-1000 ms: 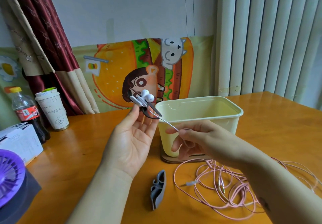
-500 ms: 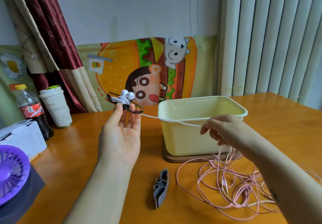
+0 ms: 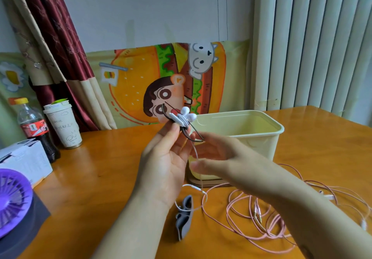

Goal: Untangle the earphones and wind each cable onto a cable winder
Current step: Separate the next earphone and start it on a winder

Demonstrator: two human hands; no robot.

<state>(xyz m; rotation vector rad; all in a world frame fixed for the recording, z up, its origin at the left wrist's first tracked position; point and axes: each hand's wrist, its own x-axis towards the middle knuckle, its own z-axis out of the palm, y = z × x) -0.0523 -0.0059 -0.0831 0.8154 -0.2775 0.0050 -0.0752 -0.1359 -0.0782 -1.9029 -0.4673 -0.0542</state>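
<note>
My left hand point(image 3: 165, 162) is raised above the table and grips a black cable winder point(image 3: 182, 126) between thumb and fingers. The white earbuds point(image 3: 186, 115) sit on the winder's top. The white earphone cable point(image 3: 196, 156) drops from the winder through my right hand point(image 3: 219, 156), which is blurred and holds the cable close beside the left hand. The cable's loose end lies on the table and crosses a grey cable winder point(image 3: 184, 217). A tangle of pink earphone cable point(image 3: 259, 216) lies on the table under my right forearm.
A pale yellow tub point(image 3: 261, 117) stands on a wooden base right behind my hands. At the left are a cola bottle point(image 3: 34, 128), a paper cup point(image 3: 64, 126), a white box point(image 3: 24, 162) and a purple fan point(image 3: 12, 200). The wooden table point(image 3: 104, 178) meets the wall.
My right hand, which had drawn the white cable out taut to the right, has come back next to the left hand. More white cable now lies slack on the table.
</note>
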